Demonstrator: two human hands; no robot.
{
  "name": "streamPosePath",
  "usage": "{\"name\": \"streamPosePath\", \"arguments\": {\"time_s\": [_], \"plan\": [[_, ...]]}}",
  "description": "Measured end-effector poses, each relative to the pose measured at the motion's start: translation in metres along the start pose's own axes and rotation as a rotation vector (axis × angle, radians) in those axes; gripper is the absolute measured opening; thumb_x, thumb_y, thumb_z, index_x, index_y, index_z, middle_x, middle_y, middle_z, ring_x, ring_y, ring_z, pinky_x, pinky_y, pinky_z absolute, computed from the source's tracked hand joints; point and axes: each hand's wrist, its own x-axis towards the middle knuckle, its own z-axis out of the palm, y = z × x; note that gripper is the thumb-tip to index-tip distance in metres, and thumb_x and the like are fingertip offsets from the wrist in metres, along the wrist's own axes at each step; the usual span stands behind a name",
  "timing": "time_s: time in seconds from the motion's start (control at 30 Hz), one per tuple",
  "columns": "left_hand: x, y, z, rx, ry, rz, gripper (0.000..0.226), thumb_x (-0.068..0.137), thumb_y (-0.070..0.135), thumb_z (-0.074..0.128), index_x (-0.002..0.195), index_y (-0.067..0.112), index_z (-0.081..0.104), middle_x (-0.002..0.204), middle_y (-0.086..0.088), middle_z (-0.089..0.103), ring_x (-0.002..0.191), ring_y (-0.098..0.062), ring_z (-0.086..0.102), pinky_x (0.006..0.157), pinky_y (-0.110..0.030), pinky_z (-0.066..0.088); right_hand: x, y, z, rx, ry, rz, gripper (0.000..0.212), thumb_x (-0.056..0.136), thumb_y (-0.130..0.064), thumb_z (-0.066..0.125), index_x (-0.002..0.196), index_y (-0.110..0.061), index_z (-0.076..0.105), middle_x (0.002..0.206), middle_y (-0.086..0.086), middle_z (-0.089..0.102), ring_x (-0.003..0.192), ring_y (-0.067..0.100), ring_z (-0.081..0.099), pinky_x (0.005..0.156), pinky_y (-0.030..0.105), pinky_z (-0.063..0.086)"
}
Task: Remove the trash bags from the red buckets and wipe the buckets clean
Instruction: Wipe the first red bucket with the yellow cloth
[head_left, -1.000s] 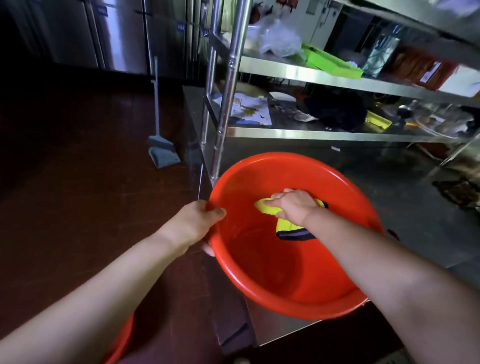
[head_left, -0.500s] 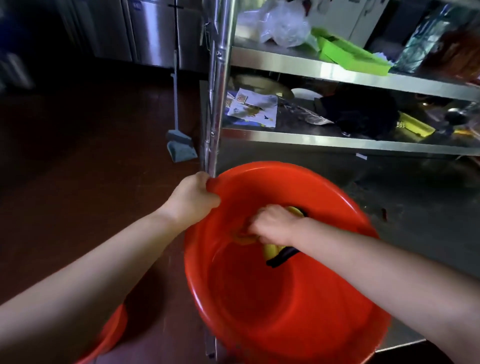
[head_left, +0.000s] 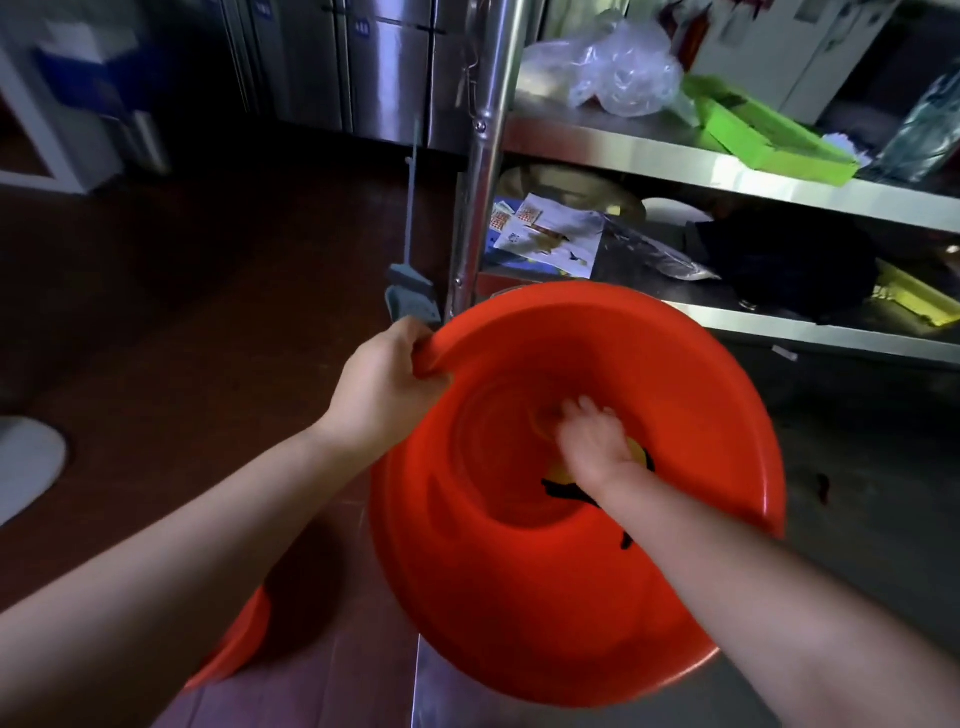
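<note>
Your left hand (head_left: 387, 387) grips the near-left rim of the red bucket (head_left: 519, 597), thumb inside and fingers curled round the edge, tipping it so its mouth faces you above the steel table (head_left: 857, 519). Your right hand (head_left: 592, 441) is deep inside, pressing a yellow cloth (head_left: 636, 451) with dark trim against the bottom; it is blurred, so I cannot tell whether the fingers clutch it. A second bucket (head_left: 236, 649) peeks out under your left forearm.
</note>
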Motion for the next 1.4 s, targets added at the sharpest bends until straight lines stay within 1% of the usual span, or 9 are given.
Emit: {"name": "streamPosePath", "arguments": {"time_s": [0.17, 0.37, 0.53, 0.73, 0.9, 1.07, 1.2, 1.3, 1.4], "plan": [[0.007, -0.022, -0.002, 0.257, 0.046, 0.028, 0.032, 0.085, 0.033, 0.06, 0.113, 0.019, 0.051, 0.088, -0.006, 0.066, 0.082, -0.033, 0.062, 0.063, -0.034, 0.046, 0.012, -0.011, 0.013, 0.047, 0.073, 0.125, 0.04, 0.094, -0.016, 0.036, 0.128, -0.028, 0.054, 0.139, 0.001, 0.04, 0.121, 0.023, 0.038, 0.09, 0.035, 0.034], [0.021, -0.066, -0.013, -0.14, -0.096, -0.119, 0.013, 0.085, 0.029, 0.066, 0.094, 0.022, 0.061, 0.075, 0.002, 0.063, 0.066, -0.01, 0.063, 0.059, -0.026, 0.05, 0.025, -0.043, 0.035, 0.035, 0.033, 0.25, 0.071, 0.082, -0.019, 0.001, 0.135, -0.027, 0.047, 0.132, 0.004, 0.048, 0.113, 0.026, 0.048, 0.082, 0.035, 0.041], [0.022, -0.091, -0.013, -0.333, -0.079, -0.198, 0.007, 0.085, 0.027, 0.067, 0.089, 0.024, 0.063, 0.066, 0.006, 0.06, 0.049, 0.002, 0.057, 0.043, -0.01, 0.04, 0.039, -0.058, 0.028, -0.034, 0.031, 0.251, 0.061, 0.082, -0.021, 0.018, 0.125, -0.033, 0.06, 0.12, -0.001, 0.062, 0.092, 0.021, 0.059, 0.07, 0.03, 0.046], [0.01, -0.106, -0.007, -0.445, 0.003, -0.292, 0.008, 0.084, 0.027, 0.069, 0.085, 0.021, 0.063, 0.066, 0.001, 0.061, 0.051, -0.003, 0.055, 0.048, -0.02, 0.046, 0.06, -0.089, 0.044, 0.053, -0.013, 0.04, 0.051, 0.094, -0.02, 0.029, 0.142, -0.034, 0.034, 0.154, -0.003, 0.02, 0.123, 0.027, 0.033, 0.092, 0.039, 0.032], [-0.006, -0.11, 0.005, -0.466, 0.029, -0.331, 0.014, 0.084, 0.025, 0.069, 0.073, 0.024, 0.06, 0.05, 0.01, 0.055, 0.041, 0.0, 0.05, 0.04, -0.014, 0.037, 0.021, -0.092, 0.057, 0.072, -0.104, -0.085, 0.066, 0.089, -0.016, 0.049, 0.145, -0.04, 0.025, 0.153, -0.008, 0.016, 0.128, 0.028, 0.026, 0.1, 0.044, 0.028], [-0.02, -0.101, 0.031, -0.439, -0.052, -0.32, 0.009, 0.084, 0.026, 0.068, 0.085, 0.019, 0.061, 0.071, 0.002, 0.065, 0.061, -0.008, 0.062, 0.056, -0.026, 0.051, -0.022, -0.054, 0.066, 0.05, -0.211, -0.093, 0.051, 0.094, -0.022, 0.041, 0.139, -0.046, 0.036, 0.144, -0.004, 0.029, 0.128, 0.026, 0.026, 0.101, 0.043, 0.025], [-0.029, -0.094, 0.05, -0.446, -0.157, -0.346, 0.009, 0.086, 0.024, 0.067, 0.089, 0.019, 0.06, 0.079, -0.001, 0.067, 0.07, -0.013, 0.065, 0.065, -0.03, 0.054, -0.047, -0.026, 0.072, 0.0, -0.251, 0.0, 0.049, 0.092, -0.022, 0.044, 0.136, -0.044, 0.043, 0.145, -0.005, 0.032, 0.129, 0.025, 0.028, 0.103, 0.04, 0.025], [-0.034, -0.094, 0.057, -0.454, -0.168, -0.359, 0.01, 0.086, 0.021, 0.066, 0.082, 0.024, 0.058, 0.072, 0.002, 0.066, 0.058, -0.002, 0.061, 0.052, -0.016, 0.048, -0.05, -0.013, 0.066, 0.018, -0.078, 0.216, 0.052, 0.086, -0.015, 0.055, 0.132, -0.039, 0.051, 0.141, 0.002, 0.044, 0.12, 0.03, 0.042, 0.091, 0.04, 0.035], [-0.038, -0.095, 0.059, -0.49, -0.156, -0.393, 0.01, 0.086, 0.02, 0.066, 0.08, 0.024, 0.058, 0.071, 0.0, 0.067, 0.057, -0.006, 0.063, 0.052, -0.021, 0.052, -0.033, -0.014, 0.068, 0.06, 0.045, 0.366, 0.053, 0.09, -0.012, 0.05, 0.138, -0.033, 0.045, 0.146, 0.005, 0.04, 0.119, 0.033, 0.041, 0.088, 0.04, 0.034]]}}
